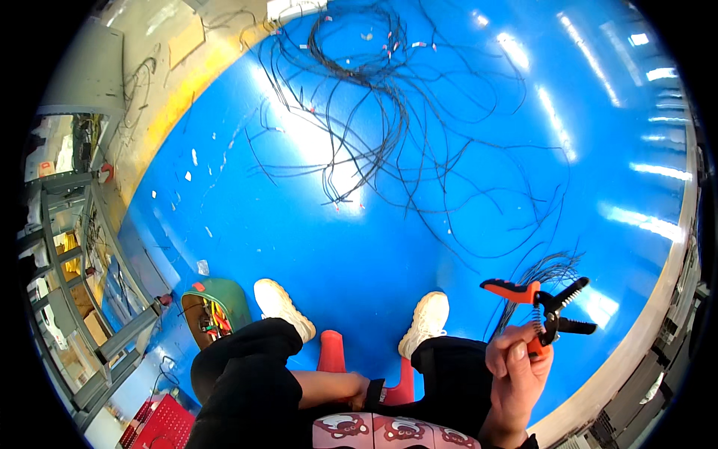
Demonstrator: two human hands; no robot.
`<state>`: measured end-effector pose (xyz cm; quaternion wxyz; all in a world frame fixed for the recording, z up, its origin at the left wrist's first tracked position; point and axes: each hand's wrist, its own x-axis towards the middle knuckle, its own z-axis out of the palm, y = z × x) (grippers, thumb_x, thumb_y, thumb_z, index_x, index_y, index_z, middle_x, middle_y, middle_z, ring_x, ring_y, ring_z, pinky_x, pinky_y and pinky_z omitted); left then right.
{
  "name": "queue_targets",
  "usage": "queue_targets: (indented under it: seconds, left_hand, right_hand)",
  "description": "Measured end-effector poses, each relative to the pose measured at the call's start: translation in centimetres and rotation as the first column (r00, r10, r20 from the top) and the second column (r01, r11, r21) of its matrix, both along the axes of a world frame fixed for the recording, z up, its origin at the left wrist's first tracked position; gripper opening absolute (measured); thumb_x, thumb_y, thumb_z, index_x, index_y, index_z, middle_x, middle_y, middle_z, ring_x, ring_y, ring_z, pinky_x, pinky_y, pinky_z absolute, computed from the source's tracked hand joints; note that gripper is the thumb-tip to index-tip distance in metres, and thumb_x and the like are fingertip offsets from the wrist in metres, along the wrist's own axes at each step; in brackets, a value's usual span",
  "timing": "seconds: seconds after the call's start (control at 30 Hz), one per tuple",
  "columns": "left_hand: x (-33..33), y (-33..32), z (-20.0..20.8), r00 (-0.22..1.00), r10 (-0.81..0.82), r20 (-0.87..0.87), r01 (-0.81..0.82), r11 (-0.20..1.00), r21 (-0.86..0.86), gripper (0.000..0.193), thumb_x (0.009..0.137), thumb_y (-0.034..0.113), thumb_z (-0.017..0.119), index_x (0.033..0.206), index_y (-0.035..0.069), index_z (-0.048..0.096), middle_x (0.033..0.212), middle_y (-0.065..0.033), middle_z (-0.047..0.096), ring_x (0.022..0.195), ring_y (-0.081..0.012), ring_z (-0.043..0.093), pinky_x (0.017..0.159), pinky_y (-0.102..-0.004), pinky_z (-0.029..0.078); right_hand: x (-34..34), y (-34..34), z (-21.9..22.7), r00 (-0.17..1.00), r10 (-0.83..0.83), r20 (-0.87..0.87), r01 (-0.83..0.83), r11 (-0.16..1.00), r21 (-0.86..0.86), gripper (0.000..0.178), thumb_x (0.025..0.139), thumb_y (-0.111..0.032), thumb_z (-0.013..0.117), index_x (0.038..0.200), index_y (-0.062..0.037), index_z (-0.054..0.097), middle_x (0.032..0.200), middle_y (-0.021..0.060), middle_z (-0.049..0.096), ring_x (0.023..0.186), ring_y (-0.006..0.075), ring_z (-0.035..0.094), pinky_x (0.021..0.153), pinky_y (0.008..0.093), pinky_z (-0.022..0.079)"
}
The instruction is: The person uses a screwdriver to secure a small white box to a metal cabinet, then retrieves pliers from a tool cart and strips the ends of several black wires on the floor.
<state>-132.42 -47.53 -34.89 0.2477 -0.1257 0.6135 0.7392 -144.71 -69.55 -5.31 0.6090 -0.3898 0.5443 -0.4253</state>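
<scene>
My right hand [517,367] is raised at the lower right, its fingers closed round one orange handle of a pair of wire strippers [552,318]. The other orange-and-black handle sticks out to the left, and the black jaws are spread apart. Behind the tool, a bundle of thin black cables [550,268] lies on the floor. Low between my knees rests my left hand [357,391], nearest to the red stool [332,352] under me. Its fingers are mostly hidden, so I cannot make out whether they hold anything.
A large tangle of black cables [389,112] with small tags spreads over the blue floor [299,232]. Left of my foot stands a green tool bag [235,299] with tools inside. Grey shelving [123,333] runs along the left, above a red perforated basket [166,426]. Paper scraps [194,157] lie about.
</scene>
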Motion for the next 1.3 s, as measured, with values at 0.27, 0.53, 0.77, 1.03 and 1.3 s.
queue_targets:
  seconds: [0.27,0.53,0.77,1.03,1.3]
  left_hand:
    - [-3.2,-2.5,2.5,0.985,-0.136,0.111,0.163,0.941,-0.298,0.057,0.076,0.029,0.073,0.123,0.005,0.050,0.108,-0.0171,0.063,0.101,-0.0361,0.061,0.089,-0.0440,0.048]
    - [6.3,-9.9,33.7,0.147,0.495,-0.856,-0.863,-0.359,-0.355,0.040,0.079,0.010,0.070,0.118,0.007,0.058,0.109,-0.0107,0.061,0.091,-0.0222,0.059,0.081,-0.0327,0.048]
    - [8.1,4.4,55.8,0.356,-0.417,-0.836,-0.789,-0.614,-0.030,0.046,0.084,0.027,0.057,0.120,-0.001,0.053,0.104,-0.0119,0.058,0.084,-0.0164,0.055,0.074,-0.0293,0.045]
    - [7.5,3.7,59.0,0.445,-0.395,-0.804,-0.755,-0.648,-0.099,0.044,0.085,0.024,0.056,0.122,0.000,0.052,0.108,-0.0137,0.057,0.084,-0.0167,0.057,0.073,-0.0291,0.045]
    - [6.8,2.3,59.7,0.462,-0.366,-0.808,-0.733,-0.670,-0.116,0.043,0.086,0.021,0.054,0.123,0.000,0.051,0.112,-0.0154,0.056,0.084,-0.0170,0.058,0.073,-0.0289,0.044]
  right_hand:
    - [-1.8,5.3,2.5,0.994,-0.104,0.040,0.110,0.969,-0.222,0.026,0.088,-0.011,0.062,0.110,0.0022,0.058,0.062,-0.0051,0.046,0.053,0.0025,0.038,0.049,0.0196,0.027]
    - [-5.6,10.9,10.3,0.873,0.034,0.486,0.373,0.595,-0.712,0.040,0.099,-0.025,0.051,0.133,-0.0046,0.046,0.089,0.0083,0.061,0.048,0.0056,0.043,0.041,0.0182,0.032]
    - [-2.6,20.0,24.6,0.526,0.786,0.324,0.235,0.232,-0.944,0.039,0.092,-0.013,0.056,0.128,-0.0071,0.043,0.116,0.0120,0.051,0.053,0.0083,0.051,0.045,0.0187,0.039]
    - [-4.7,19.1,29.9,0.156,0.868,0.471,0.399,0.381,-0.834,0.024,0.082,0.001,0.061,0.103,-0.0081,0.053,0.093,0.0044,0.054,0.066,0.0090,0.055,0.059,0.0204,0.044]
    - [-8.5,18.9,30.2,0.093,0.837,0.538,0.513,0.423,-0.747,0.027,0.072,0.008,0.067,0.090,-0.0074,0.054,0.084,0.0024,0.053,0.072,0.0120,0.059,0.066,0.0226,0.048]
